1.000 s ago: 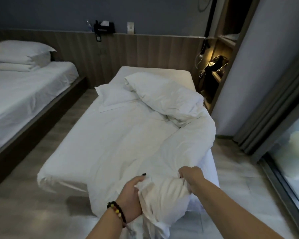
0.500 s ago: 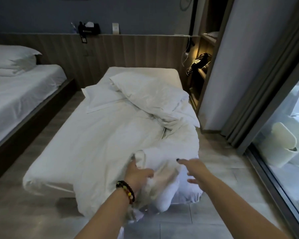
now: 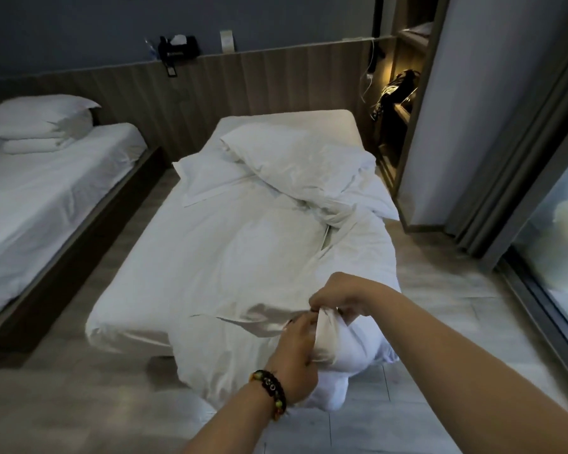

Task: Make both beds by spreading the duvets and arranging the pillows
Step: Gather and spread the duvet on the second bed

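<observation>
Risk first: the duvet (image 3: 243, 257) lies bunched toward the right side of the near bed (image 3: 309, 117), its foot end spilling to the floor (image 3: 440, 273); a hard or uneven pull could drag it off altogether or shift the two pillows (image 3: 295, 158) lying loose at the head. Left hand (image 3: 295, 358) grips a gathered fold at the foot corner, fingers curled round it. Right hand (image 3: 338, 294) pinches the same edge just above. Far bed (image 3: 46, 191) carries stacked pillows.
</observation>
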The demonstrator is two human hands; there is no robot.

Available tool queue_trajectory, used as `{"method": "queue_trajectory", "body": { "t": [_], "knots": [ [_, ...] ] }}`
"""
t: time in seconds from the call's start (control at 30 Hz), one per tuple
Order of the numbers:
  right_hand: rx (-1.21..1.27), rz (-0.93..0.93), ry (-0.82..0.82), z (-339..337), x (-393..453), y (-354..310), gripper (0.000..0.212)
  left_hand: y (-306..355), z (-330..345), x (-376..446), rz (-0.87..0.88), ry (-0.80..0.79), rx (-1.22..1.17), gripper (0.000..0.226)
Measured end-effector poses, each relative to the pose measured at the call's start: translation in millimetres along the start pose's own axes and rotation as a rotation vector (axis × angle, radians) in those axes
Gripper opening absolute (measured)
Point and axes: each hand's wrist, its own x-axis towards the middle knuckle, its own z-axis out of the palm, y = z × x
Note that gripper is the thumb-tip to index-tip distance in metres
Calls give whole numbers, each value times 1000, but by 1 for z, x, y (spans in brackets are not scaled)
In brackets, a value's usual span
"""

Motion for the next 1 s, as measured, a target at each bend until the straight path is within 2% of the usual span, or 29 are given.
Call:
{"method": "queue_trajectory", "body": {
  "t": [0.13, 0.2, 0.27, 0.33, 0.37, 0.43, 0.5, 0.6, 0.67, 0.73, 0.77, 0.87, 0.93, 1.0],
  "knots": [
    [9, -36, 177, 8, 4, 30, 18, -6, 19, -11, 78, -23, -27, 69],
    [133, -75, 275, 3, 5, 40, 15, -7, 23, -16, -4, 99, -40, 73],
    [248, -132, 367, -3, 4, 44, 16, -8, 22, -14, -135, 221, -142, 89],
    [297, -209, 491, -5, -3, 46, 20, -1, 9, -4, -287, 314, -393, 113],
    [279, -254, 552, -5, -7, 46, 17, 3, 1, 5, -357, 370, -554, 116],
    [170, -296, 614, -1, -21, 48, 5, 8, -16, 29, -485, 409, -940, 99],
    [49, -282, 606, 3, -37, 55, 17, 16, -29, 52, -571, 289, -1168, 68],
    [72, -232, 626, 12, -54, 81, 41, 37, -23, 73, -569, 230, -1080, 25],
    [135, -216, 683, 21, -58, 103, 78, 56, -7, 77, -499, 178, -969, 20],
    [144, -259, 767, 30, -56, 123, 102, 73, 10, 74, -370, -3, -862, 22],
    [154, -272, 810, 32, -55, 131, 100, 77, 18, 70, -321, -109, -802, 23],
    [165, -55, 860, 33, -50, 164, 54, 74, 35, 62, -313, -324, -725, 30],
    [179, 130, 880, 32, -43, 191, 35, 64, 35, 60, -346, -364, -750, 37],
    [211, 265, 826, 32, -35, 216, 28, 46, 27, 61, -348, -336, -660, 51]
  ]
}}
